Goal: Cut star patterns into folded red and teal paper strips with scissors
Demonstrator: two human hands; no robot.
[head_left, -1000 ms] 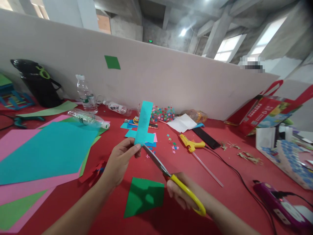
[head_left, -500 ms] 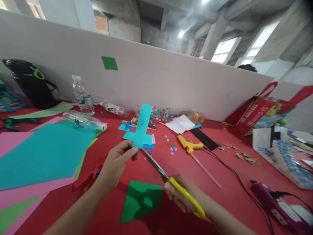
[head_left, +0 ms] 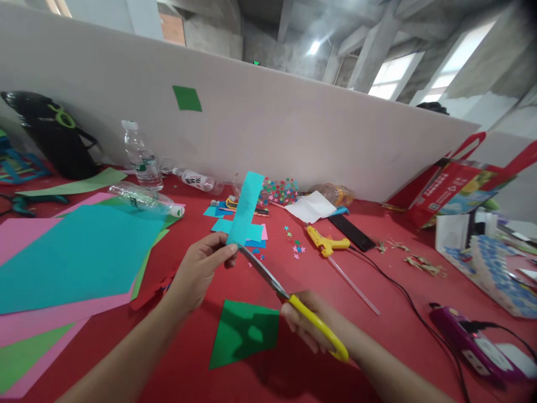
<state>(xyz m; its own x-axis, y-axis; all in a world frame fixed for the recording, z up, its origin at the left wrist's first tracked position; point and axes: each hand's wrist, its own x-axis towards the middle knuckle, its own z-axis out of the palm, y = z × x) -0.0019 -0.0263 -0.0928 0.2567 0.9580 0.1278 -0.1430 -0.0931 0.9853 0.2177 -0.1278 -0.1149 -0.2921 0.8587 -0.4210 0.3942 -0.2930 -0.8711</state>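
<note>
Cyan strip: lower end hidden by left hand.
Right hand: partly behind yellow scissors.
Pink sheet: cut off, left edge.
Red bag: strap cut off, right edge.

paper strip: centre | scissors: right of strip | paper stack: left, 1 bottle on it

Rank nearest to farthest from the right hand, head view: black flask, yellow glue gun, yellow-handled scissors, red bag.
1. Yellow-handled scissors, held in the right hand.
2. Yellow glue gun, just ahead on the table.
3. Red bag, far right.
4. Black flask, far left.
</note>
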